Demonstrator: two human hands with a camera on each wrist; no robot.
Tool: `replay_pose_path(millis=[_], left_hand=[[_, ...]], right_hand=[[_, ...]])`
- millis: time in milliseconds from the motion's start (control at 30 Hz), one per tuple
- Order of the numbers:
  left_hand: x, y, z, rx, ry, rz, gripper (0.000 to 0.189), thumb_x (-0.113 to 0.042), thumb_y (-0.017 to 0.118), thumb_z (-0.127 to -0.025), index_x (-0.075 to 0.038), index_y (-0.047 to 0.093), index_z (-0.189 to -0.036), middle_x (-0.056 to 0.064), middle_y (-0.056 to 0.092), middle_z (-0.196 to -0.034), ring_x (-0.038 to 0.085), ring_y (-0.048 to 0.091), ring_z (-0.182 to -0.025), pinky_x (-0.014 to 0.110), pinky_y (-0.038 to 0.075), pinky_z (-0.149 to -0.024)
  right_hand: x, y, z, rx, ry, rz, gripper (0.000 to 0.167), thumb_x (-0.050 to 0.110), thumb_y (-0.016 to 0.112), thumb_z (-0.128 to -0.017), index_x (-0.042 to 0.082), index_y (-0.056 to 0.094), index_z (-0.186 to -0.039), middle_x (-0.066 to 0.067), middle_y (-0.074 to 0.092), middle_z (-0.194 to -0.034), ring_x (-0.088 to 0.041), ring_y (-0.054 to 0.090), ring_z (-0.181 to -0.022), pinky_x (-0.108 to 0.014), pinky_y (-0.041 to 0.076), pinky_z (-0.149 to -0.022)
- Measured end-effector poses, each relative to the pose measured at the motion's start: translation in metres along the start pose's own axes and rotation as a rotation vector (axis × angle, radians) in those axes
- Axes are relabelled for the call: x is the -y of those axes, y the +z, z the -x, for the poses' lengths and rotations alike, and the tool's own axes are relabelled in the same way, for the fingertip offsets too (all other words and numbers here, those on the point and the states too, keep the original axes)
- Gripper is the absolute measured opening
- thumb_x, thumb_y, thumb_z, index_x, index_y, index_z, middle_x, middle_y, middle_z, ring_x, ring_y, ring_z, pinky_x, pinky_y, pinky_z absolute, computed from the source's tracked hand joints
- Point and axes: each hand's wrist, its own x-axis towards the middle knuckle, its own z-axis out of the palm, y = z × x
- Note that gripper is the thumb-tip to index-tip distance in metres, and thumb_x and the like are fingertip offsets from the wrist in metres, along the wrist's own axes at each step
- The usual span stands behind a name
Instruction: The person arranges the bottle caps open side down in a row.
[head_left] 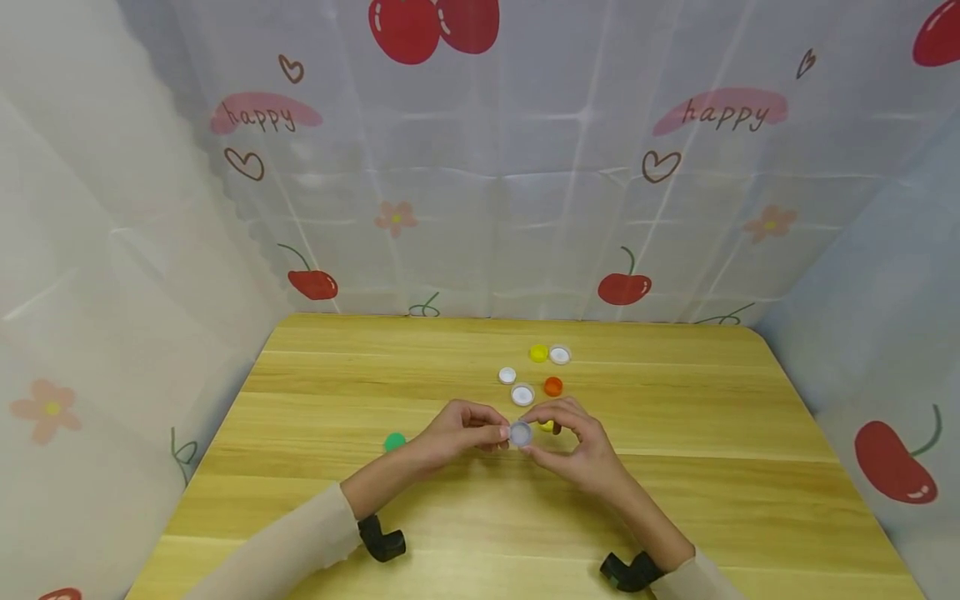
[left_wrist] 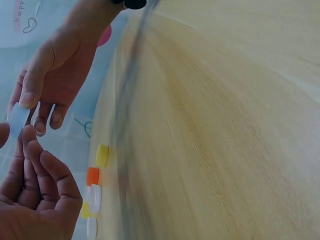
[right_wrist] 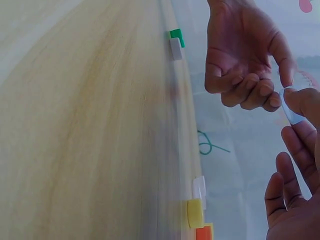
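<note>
- Cap [head_left: 520,433], round and translucent, was raised above the table [head_left: 705,417] between the two hands.
- Left hand [head_left: 467,429]: its thumb and fingertips were clamped on the cap's left edge; the other fingers were curled inward, close together.
- Right hand [head_left: 577,443]: its thumb gripped the cap's lower edge and its forefinger the upper edge; the remaining fingers were bent, free of the cap and slightly apart.
- Far yellow cap [head_left: 538,353] and far white cap [head_left: 560,355] lay just beside each other toward the table's back; whether they touched could not be told.
- Small white cap [head_left: 507,376] lay nearer the hands, with the near white cap [head_left: 522,395] just beside it.
- Orange cap [head_left: 552,386] lay to the right of the near white cap, a little apart.
- Near yellow cap [head_left: 547,426] showed only partly behind the right hand's fingers.
- Green cap [head_left: 394,441] lay well to the left, by the left forearm; in the right wrist view a pale cap [right_wrist: 176,49] overlapped it, contact unclear.
- Sleeves [head_left: 292,542] were light, and bent black fittings [head_left: 384,543] sat at both wrists.
- Curtain [head_left: 495,233] with cherries, hearts, flowers and "happy" hung behind the table and along both sides.
</note>
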Motion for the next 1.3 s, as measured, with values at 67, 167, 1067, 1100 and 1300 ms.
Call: replay_pose_path(millis=[67,167,1067,1100,1300], left_hand=[[0.0,-0.001,0.002,-0.013,0.025,-0.049,0.025,-0.021,0.073,-0.103,0.0,0.078,-0.115,-0.005,0.079,-0.095,0.013,0.073,-0.094,0.033,0.063,-0.091],[0.001,-0.004,0.004,-0.043,0.105,-0.217,0.017,-0.025,0.074,-0.103,-0.013,0.081,-0.111,-0.005,0.078,-0.098,0.012,0.07,-0.094,0.031,0.061,-0.089],[-0.005,-0.008,0.001,-0.163,1.158,-1.355,0.023,-0.023,0.087,-0.092,-0.012,0.079,-0.109,-0.004,0.079,-0.103,0.01,0.069,-0.093,0.018,0.058,-0.084],[-0.005,-0.008,0.001,-0.169,1.151,-1.352,0.023,-0.023,0.087,-0.091,-0.012,0.079,-0.109,-0.004,0.078,-0.104,0.01,0.069,-0.093,0.018,0.058,-0.084],[-0.008,-0.004,0.005,-0.165,0.966,-1.186,0.027,-0.021,0.088,-0.092,-0.014,0.077,-0.116,-0.004,0.078,-0.109,0.011,0.069,-0.1,0.018,0.058,-0.086]], right_hand=[[0.0,0.001,-0.001,0.005,0.0,0.011,0.038,0.006,0.091,-0.086,0.021,0.078,-0.118,-0.001,0.077,-0.118,-0.013,0.056,-0.101,-0.04,0.046,-0.078],[0.001,0.002,-0.001,0.029,-0.007,0.02,0.038,0.007,0.09,-0.088,0.02,0.077,-0.121,-0.001,0.077,-0.118,-0.02,0.059,-0.098,-0.038,0.049,-0.078],[-0.011,-0.002,0.002,0.267,0.221,-0.255,0.018,0.008,0.06,-0.11,0.009,0.074,-0.121,-0.013,0.076,-0.109,-0.023,0.068,-0.088,-0.034,0.06,-0.074],[-0.011,-0.002,0.002,0.259,0.226,-0.256,0.017,0.008,0.061,-0.109,0.009,0.074,-0.12,-0.011,0.076,-0.108,-0.019,0.068,-0.088,-0.032,0.06,-0.075],[-0.009,0.002,0.002,0.157,0.222,-0.229,0.013,0.005,0.069,-0.104,0.01,0.073,-0.115,-0.002,0.073,-0.102,-0.011,0.066,-0.09,-0.027,0.058,-0.083]])
